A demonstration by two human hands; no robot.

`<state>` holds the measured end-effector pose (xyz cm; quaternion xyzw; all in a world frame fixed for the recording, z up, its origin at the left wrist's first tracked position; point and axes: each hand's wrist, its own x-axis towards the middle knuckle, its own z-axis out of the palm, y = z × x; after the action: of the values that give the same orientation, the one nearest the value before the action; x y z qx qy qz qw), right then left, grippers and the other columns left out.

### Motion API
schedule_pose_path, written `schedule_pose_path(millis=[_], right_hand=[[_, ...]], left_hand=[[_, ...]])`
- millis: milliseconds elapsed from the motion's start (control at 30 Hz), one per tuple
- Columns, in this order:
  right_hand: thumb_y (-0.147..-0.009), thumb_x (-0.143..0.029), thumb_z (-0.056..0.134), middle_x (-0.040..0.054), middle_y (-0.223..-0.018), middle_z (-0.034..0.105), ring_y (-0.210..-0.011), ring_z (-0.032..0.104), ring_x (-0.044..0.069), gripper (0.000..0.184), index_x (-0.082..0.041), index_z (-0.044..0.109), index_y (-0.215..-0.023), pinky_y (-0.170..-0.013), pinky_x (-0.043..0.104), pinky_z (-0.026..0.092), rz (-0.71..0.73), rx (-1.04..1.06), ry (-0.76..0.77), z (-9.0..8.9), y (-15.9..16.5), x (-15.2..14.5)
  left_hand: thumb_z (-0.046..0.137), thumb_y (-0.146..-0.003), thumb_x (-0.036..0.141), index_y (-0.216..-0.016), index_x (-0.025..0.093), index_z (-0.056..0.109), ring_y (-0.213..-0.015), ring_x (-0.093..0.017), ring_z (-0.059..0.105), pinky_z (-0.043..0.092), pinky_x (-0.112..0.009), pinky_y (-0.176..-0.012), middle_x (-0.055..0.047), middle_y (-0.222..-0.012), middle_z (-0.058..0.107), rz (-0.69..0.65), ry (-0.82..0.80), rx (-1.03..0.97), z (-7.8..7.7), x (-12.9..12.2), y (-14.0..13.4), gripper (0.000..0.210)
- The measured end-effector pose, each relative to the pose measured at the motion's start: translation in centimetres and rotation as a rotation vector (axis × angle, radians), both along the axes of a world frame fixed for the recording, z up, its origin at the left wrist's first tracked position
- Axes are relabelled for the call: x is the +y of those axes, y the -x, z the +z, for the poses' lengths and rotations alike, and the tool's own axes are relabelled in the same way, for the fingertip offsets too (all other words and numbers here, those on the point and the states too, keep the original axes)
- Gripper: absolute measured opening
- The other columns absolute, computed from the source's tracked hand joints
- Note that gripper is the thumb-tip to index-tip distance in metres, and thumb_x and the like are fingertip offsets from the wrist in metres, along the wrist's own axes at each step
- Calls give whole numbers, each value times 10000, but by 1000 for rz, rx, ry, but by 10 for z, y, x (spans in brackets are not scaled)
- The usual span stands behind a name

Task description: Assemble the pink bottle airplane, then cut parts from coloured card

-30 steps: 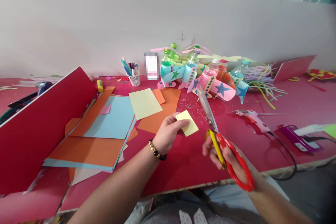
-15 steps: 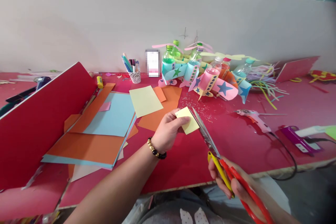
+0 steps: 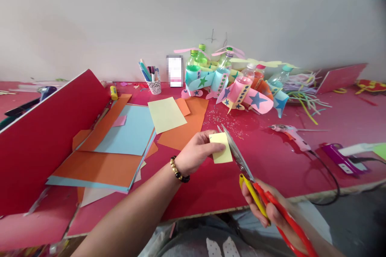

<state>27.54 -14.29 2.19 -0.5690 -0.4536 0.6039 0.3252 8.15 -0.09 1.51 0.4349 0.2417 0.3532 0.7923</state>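
Note:
Between thumb and fingers, my left hand [image 3: 197, 150] pinches a small pale-yellow piece of paper [image 3: 221, 154] above the red table. A beaded bracelet circles that wrist. My right hand [image 3: 268, 209] is wrapped round the red and yellow handles of a pair of scissors [image 3: 241, 158]. The blades point up and away, slightly parted, with one partly behind the yellow paper's right edge. Whether they touch the paper I cannot tell. Beyond my left hand lies a larger pale-yellow sheet [image 3: 167, 115] on orange paper [image 3: 196, 124].
Stacked blue and orange sheets [image 3: 111, 168] lie left, beside a slanted red board [image 3: 54, 140]. Behind stand a pen cup [image 3: 155, 87], a phone [image 3: 175, 71] and several decorated bottle planes [image 3: 241, 84]. A pink glue gun [image 3: 292, 135] with a cord lies right, near a purple device [image 3: 343, 160].
My left hand has shifted slightly right and down and turned the yellow paper more upright. The scissor blades have opened a little behind it. My right hand has barely moved.

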Motion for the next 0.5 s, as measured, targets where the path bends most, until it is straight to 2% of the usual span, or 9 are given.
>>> schedule_pose_path(millis=[200, 367, 500], right_hand=[[-637, -821, 547, -13, -737, 479, -495, 364, 94, 637, -223, 538, -855, -555, 292, 399, -3, -24, -10, 1, 1, 0], [-697, -825, 469, -38, -672, 419, -493, 299, 87, 632, -225, 499, -891, -481, 246, 317, 83, -24, -22, -7, -5, 0], [-693, -847, 439, -59, -611, 370, -491, 270, 87, 657, -218, 472, -881, -439, 217, 292, 122, -22, 2, -6, -6, 1]], left_hand=[[773, -688, 304, -838, 117, 633, -582, -98, 555, 443, -235, -580, -14, -705, 610, -5, -9, 17, 0, 0, 0, 278], [778, -682, 309, -849, 108, 640, -592, -101, 564, 441, -233, -578, -23, -716, 617, -10, -14, 32, 0, 0, 0, 295], [780, -679, 315, -848, 105, 645, -597, -104, 574, 445, -231, -576, -28, -722, 626, -12, -14, 38, 0, 0, 0, 302]])
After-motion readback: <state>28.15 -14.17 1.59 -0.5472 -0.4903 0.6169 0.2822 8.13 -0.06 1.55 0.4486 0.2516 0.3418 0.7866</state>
